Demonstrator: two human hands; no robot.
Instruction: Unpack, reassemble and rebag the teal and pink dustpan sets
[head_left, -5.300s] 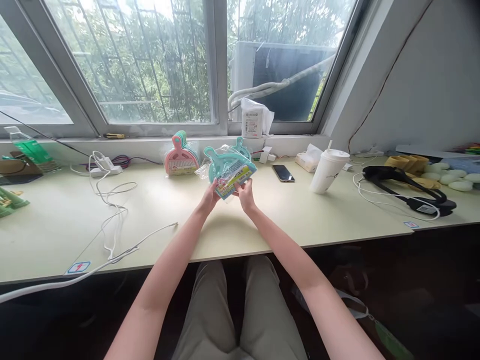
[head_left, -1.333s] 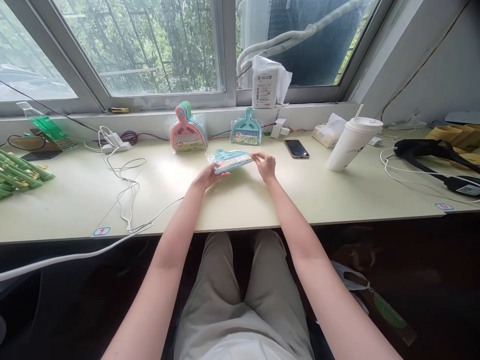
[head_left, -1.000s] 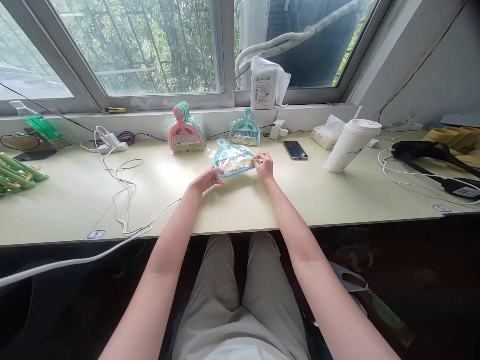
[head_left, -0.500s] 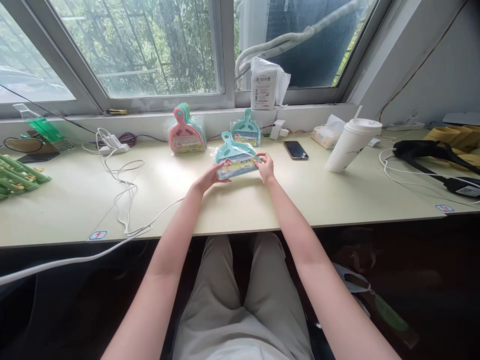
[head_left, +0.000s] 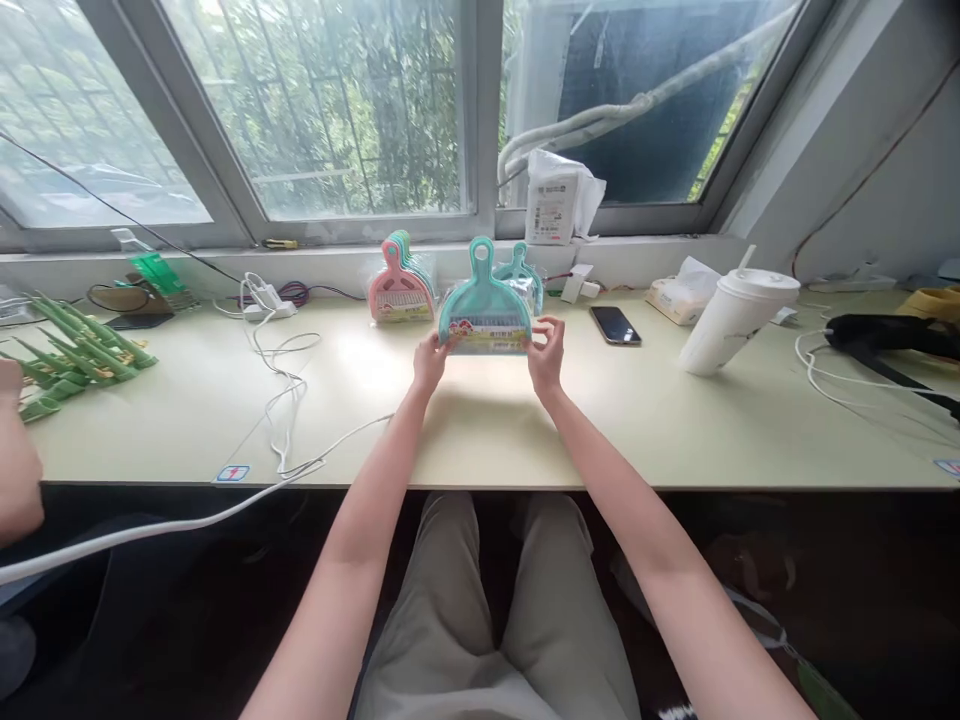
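A teal dustpan and brush set (head_left: 485, 300) in clear wrapping stands upright between my two hands, its handle pointing up and a yellow printed label across its lower part. My left hand (head_left: 431, 362) grips its lower left edge. At the lower right edge, my right hand (head_left: 546, 355) pinches it with thumb and fingers. Behind it, partly hidden, another teal dustpan set (head_left: 519, 265) leans by the wall. Just left of that, a stack of wrapped dustpan sets (head_left: 401, 280) has a pink one in front.
A phone (head_left: 615, 326), a tissue pack (head_left: 681, 292) and a white lidded cup (head_left: 739, 320) with a straw lie to the right. White cables (head_left: 289, 400) and green plant stalks (head_left: 82, 350) are on the left. Another person's arm (head_left: 16, 460) shows at the left edge.
The held dustpan set has been tilted from leaning back to upright, its handle now higher. The view has shifted left, and another person's arm has come in at the left edge.
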